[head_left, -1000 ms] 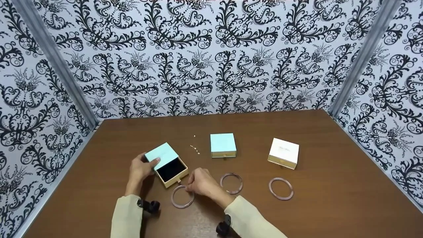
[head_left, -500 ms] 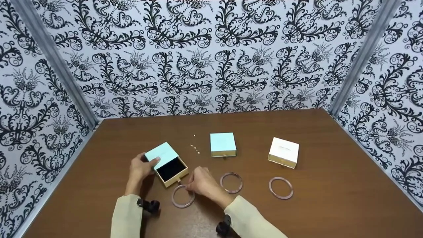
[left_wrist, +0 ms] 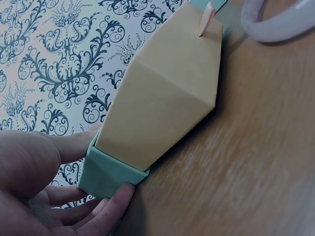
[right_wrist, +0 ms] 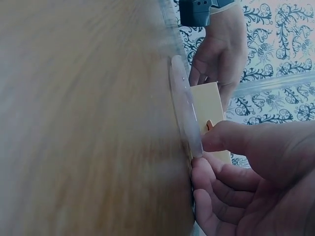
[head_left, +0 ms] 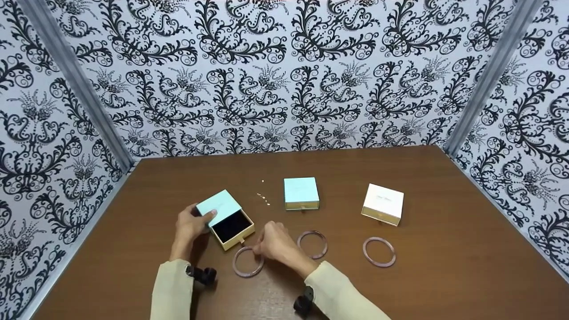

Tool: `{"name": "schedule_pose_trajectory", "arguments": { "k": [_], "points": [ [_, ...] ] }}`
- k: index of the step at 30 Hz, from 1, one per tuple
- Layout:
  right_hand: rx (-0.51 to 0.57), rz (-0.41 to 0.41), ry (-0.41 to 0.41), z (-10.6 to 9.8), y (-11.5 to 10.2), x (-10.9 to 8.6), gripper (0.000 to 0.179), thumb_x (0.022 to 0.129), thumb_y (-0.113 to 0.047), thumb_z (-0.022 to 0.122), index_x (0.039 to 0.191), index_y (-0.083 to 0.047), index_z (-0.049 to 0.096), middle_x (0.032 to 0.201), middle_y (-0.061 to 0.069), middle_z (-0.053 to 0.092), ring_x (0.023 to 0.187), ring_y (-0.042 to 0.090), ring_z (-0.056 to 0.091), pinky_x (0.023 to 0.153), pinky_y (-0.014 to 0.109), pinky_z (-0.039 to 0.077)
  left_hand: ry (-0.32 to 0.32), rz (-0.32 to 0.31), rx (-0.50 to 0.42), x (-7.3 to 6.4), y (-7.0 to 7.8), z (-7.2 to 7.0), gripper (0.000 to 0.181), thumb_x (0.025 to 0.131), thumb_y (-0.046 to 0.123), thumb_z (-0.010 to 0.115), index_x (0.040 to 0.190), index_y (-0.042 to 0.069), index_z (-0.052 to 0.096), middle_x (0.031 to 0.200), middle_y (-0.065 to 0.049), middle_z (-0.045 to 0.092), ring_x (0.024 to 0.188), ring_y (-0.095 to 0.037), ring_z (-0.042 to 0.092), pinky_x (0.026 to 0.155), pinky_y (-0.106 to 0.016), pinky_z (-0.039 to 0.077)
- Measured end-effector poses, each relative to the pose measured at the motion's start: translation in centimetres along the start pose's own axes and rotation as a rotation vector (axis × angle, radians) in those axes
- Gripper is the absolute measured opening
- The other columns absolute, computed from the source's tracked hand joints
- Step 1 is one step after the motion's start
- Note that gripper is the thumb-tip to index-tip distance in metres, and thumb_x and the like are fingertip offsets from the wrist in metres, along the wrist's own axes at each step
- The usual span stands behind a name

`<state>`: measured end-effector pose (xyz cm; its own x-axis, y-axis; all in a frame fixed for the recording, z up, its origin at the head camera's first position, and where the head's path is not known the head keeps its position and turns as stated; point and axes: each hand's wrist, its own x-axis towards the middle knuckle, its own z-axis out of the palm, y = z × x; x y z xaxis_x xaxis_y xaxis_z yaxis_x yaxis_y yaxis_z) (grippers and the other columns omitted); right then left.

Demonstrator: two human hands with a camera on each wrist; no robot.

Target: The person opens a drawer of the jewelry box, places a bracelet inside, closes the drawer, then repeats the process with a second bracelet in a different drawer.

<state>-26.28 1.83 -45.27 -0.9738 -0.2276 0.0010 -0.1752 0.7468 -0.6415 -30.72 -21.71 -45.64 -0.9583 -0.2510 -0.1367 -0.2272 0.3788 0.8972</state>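
My left hand (head_left: 187,226) grips a mint-green jewelry box (head_left: 218,206), thumb on its top and fingers round the far-left side. Its cream drawer (left_wrist: 157,108) is pulled partway out, showing a black lining, with a small ribbon tab (left_wrist: 206,19) at the front. Just in front of the drawer lies a pale purple bangle (head_left: 248,274) on the table. At the bangle's right edge, my right hand (head_left: 276,242) pinches it between thumb and forefinger. The right wrist view shows the pinched bangle (right_wrist: 185,105) edge-on, low over the wood.
A second mint box (head_left: 301,190) and a white box (head_left: 383,200) stand shut farther back on the brown table (head_left: 444,275). Two more bangles lie there: one (head_left: 326,246) beside my right forearm, another (head_left: 379,265) farther right. Small pale bits (head_left: 263,198) lie near the middle. Patterned walls (head_left: 284,89) enclose the table.
The bangle has shifted very slightly right along with my right hand, and the view has moved a little. My left hand keeps the same hold on the box.
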Motion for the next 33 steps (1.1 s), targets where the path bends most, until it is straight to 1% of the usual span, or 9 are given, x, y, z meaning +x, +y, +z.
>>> {"name": "schedule_pose_trajectory", "arguments": {
  "k": [3,5,9,11,14,20,25,28,33],
  "points": [
    [0.018,0.027,-0.013,-0.2,-0.1,0.1,0.009,0.073,-0.012,0.085,0.067,-0.011,0.078,0.071,0.001,0.074,0.064,0.014,0.058,0.061,0.026,0.051,-0.009,0.000,0.002,0.0,0.1,0.0,0.077,0.093,0.026,0.072,0.151,-0.006,0.033,0.136,-0.030,0.050,0.095,-0.022,0.060,0.070,-0.025,0.056],
    [0.026,0.028,-0.013,-0.3,-0.2,0.1,0.010,0.073,-0.012,0.086,0.067,-0.011,0.078,0.069,0.001,0.073,0.061,0.013,0.058,0.058,0.025,0.050,-0.016,-0.005,0.001,-0.1,0.1,0.0,0.078,0.093,0.026,0.072,0.152,-0.006,0.031,0.138,-0.031,0.049,0.099,-0.025,0.060,0.072,-0.026,0.057],
    [0.044,0.006,-0.011,-0.8,-0.3,0.4,0.016,0.074,-0.011,0.084,0.060,-0.012,0.075,0.056,-0.002,0.067,0.048,0.008,0.053,0.046,0.020,0.042,-0.028,-0.019,-0.010,-0.1,0.1,0.0,0.079,0.094,0.026,0.071,0.153,-0.006,0.029,0.140,-0.031,0.048,0.104,-0.027,0.060,0.077,-0.028,0.057],
    [0.042,-0.010,-0.007,-1.1,-0.4,0.5,0.020,0.074,-0.011,0.083,0.057,-0.012,0.074,0.052,-0.004,0.064,0.046,0.006,0.049,0.044,0.019,0.038,-0.032,-0.024,-0.018,0.0,0.1,0.0,0.079,0.094,0.025,0.071,0.153,-0.006,0.028,0.140,-0.031,0.047,0.105,-0.027,0.060,0.078,-0.028,0.057],
    [0.028,-0.026,-0.001,-1.5,-0.6,0.7,0.020,0.075,-0.013,0.082,0.056,-0.013,0.074,0.055,-0.006,0.064,0.050,0.006,0.048,0.047,0.018,0.038,-0.035,-0.030,-0.028,0.0,0.2,0.0,0.079,0.094,0.025,0.071,0.154,-0.006,0.028,0.140,-0.031,0.047,0.105,-0.027,0.059,0.079,-0.029,0.057],
    [0.024,-0.016,-0.020,-1.8,-1.2,1.3,0.015,0.077,-0.016,0.083,0.063,-0.013,0.077,0.065,-0.004,0.071,0.057,0.007,0.053,0.051,0.019,0.043,-0.036,-0.025,-0.030,0.0,0.0,0.0,0.078,0.095,0.025,0.070,0.153,-0.006,0.028,0.139,-0.030,0.048,0.102,-0.025,0.060,0.078,-0.030,0.058],
    [0.031,-0.019,-0.024,-1.8,-1.7,1.7,0.013,0.076,-0.014,0.082,0.064,-0.013,0.078,0.061,-0.006,0.068,0.055,0.006,0.049,0.049,0.018,0.040,-0.011,-0.008,-0.034,0.0,-0.1,0.0,0.075,0.093,0.022,0.072,0.151,-0.006,0.034,0.136,-0.030,0.050,0.093,-0.021,0.061,0.071,-0.026,0.058],
    [0.039,-0.037,-0.015,-1.9,-1.9,2.0,0.014,0.076,-0.013,0.080,0.063,-0.010,0.078,0.057,-0.008,0.062,0.052,0.005,0.044,0.048,0.017,0.037,0.001,0.006,-0.021,-0.2,-0.1,0.0,0.073,0.093,0.023,0.072,0.149,-0.006,0.037,0.135,-0.029,0.052,0.094,-0.021,0.061,0.070,-0.024,0.057],
    [0.042,-0.041,0.004,-1.8,-2.2,2.9,0.013,0.076,-0.012,0.080,0.064,-0.010,0.078,0.060,-0.004,0.070,0.051,0.005,0.046,0.047,0.017,0.037,0.009,0.009,-0.002,-0.2,0.0,0.0,0.073,0.092,0.025,0.072,0.149,-0.006,0.038,0.136,-0.029,0.052,0.100,-0.025,0.060,0.072,-0.023,0.054]
  ]
}}
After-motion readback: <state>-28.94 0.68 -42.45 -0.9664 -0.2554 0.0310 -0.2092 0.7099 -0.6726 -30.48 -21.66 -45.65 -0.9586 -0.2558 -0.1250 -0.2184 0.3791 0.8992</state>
